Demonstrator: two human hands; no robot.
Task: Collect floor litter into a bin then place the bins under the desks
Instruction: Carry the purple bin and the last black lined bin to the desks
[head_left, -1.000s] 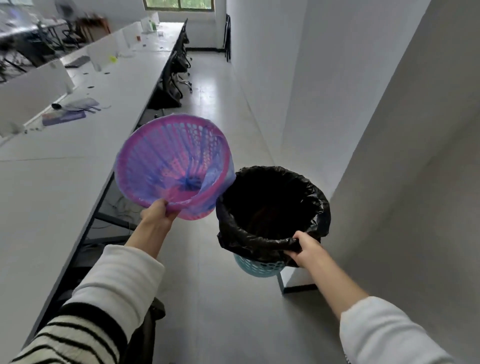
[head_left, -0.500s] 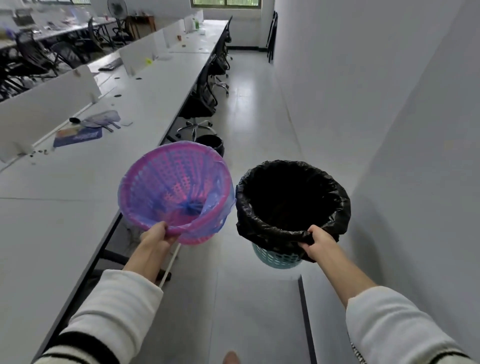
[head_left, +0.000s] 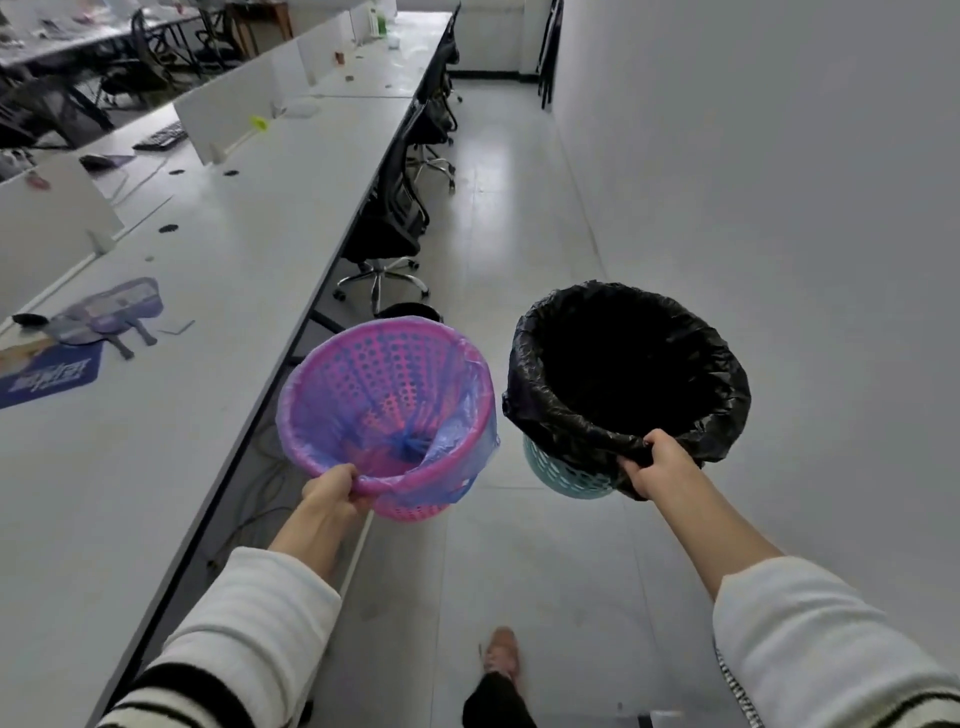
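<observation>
My left hand (head_left: 332, 493) grips the near rim of a pink perforated bin (head_left: 384, 405) lined with a thin blue bag, held in the air beside the desk edge. My right hand (head_left: 657, 462) grips the near rim of a teal bin (head_left: 566, 475) lined with a black bag (head_left: 623, 374), held in the air at about the same height. Both bins are upright, tilted slightly toward me, and look empty inside. The long white desk (head_left: 208, 312) runs along my left.
Black office chairs (head_left: 389, 228) are tucked at the desk ahead, and another dark bin (head_left: 410, 312) stands on the floor behind the pink one. The white wall (head_left: 779, 208) closes the aisle on the right. My foot (head_left: 501, 654) is on the grey floor.
I have walked forward along the aisle with both bins held. The pink bin has tipped from facing me to nearly upright, and more chairs have come into view.
</observation>
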